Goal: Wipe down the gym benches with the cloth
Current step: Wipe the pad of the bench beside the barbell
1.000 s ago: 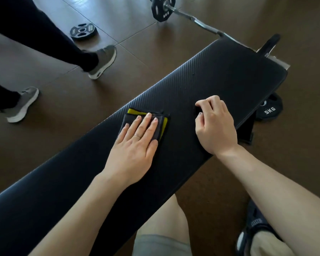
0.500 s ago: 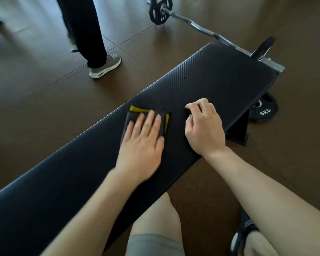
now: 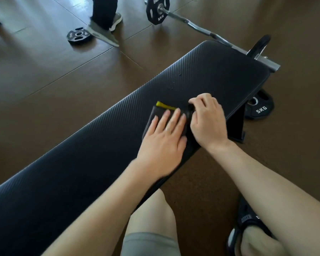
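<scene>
Wiping is under way on the long black ribbed-vinyl padded bench (image 3: 211, 74): the left hand (image 3: 163, 143) lies flat with fingers spread, pressing the folded dark grey cloth with a yellow edge (image 3: 165, 106) onto the pad about midway along its width. The right hand (image 3: 207, 119), curled, pinches the cloth's right corner between thumb and fingertips, as if to straighten or refold it. Next, probably, the cloth must be swept toward the far end near the curled steel barbell (image 3: 192, 24), where small specks sit.
</scene>
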